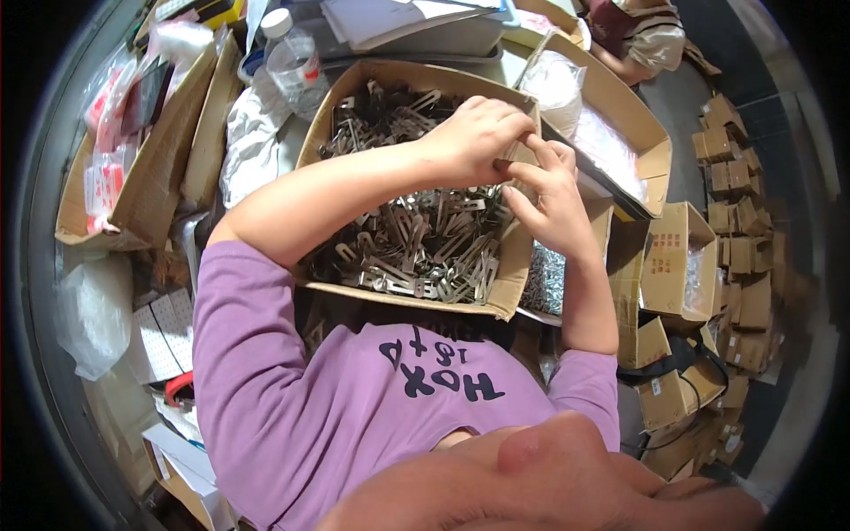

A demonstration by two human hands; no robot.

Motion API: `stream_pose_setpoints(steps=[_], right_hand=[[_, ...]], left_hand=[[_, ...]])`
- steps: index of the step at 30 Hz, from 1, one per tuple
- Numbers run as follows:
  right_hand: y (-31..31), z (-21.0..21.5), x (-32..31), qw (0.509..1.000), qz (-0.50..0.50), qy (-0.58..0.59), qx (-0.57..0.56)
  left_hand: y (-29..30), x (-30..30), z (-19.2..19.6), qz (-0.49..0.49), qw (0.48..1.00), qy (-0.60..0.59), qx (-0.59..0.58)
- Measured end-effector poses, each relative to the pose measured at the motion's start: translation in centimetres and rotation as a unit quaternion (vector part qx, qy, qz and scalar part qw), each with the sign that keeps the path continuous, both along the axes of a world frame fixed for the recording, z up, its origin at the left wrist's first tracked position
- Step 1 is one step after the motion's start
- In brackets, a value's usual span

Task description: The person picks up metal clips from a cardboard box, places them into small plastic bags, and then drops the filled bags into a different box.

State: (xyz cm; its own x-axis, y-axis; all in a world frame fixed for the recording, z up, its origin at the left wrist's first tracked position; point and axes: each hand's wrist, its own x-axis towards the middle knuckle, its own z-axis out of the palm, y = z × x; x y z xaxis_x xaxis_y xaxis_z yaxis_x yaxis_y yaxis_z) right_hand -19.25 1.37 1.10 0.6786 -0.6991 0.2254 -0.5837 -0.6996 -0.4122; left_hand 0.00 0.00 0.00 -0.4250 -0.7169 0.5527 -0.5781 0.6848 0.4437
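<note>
A cardboard box (pixel 416 304) in front of me is heaped with flat, slotted metal pieces (pixel 412 234) that look like brackets or clips. Over its right side my two hands meet, fingertips close together. My left hand (pixel 478 142) reaches across the heap with its fingers bent and closed. Facing it, my right hand (pixel 551 190) has its fingers curled in toward the left one. Whatever lies between the fingers is too small or too hidden to make out.
Beside the box's lower right sits a smaller container of screws (pixel 544 281). Boxes with clear plastic bags (pixel 611 146) stand to the right. A plastic bottle (pixel 292 62) is at the back left. Stacked cartons (pixel 739 239) line the far right; another person (pixel 637 40) sits beyond.
</note>
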Motion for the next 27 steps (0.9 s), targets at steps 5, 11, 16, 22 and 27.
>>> stream_pose_setpoints(steps=[5,11,16,22,27], right_hand=[[0.8,1.0,1.7,0.997,0.004,-0.069,-0.038],[2.9,1.1,2.4,0.964,0.180,0.197,-0.001],[2.7,0.6,3.1,0.930,0.207,0.304,0.023],[1.9,1.0,2.2,0.969,0.203,0.129,0.052],[1.1,2.9,0.6,0.995,0.090,-0.007,-0.051]], left_hand=[[-1.1,0.8,-1.2,0.026,0.981,0.053,0.186],[-1.3,1.6,-0.8,0.063,0.982,0.085,0.154],[-1.2,1.4,-0.8,0.060,0.981,0.077,0.170],[-1.0,1.8,-0.5,0.047,0.973,0.081,0.212],[-1.8,2.2,-0.7,-0.097,0.906,0.202,0.359]])
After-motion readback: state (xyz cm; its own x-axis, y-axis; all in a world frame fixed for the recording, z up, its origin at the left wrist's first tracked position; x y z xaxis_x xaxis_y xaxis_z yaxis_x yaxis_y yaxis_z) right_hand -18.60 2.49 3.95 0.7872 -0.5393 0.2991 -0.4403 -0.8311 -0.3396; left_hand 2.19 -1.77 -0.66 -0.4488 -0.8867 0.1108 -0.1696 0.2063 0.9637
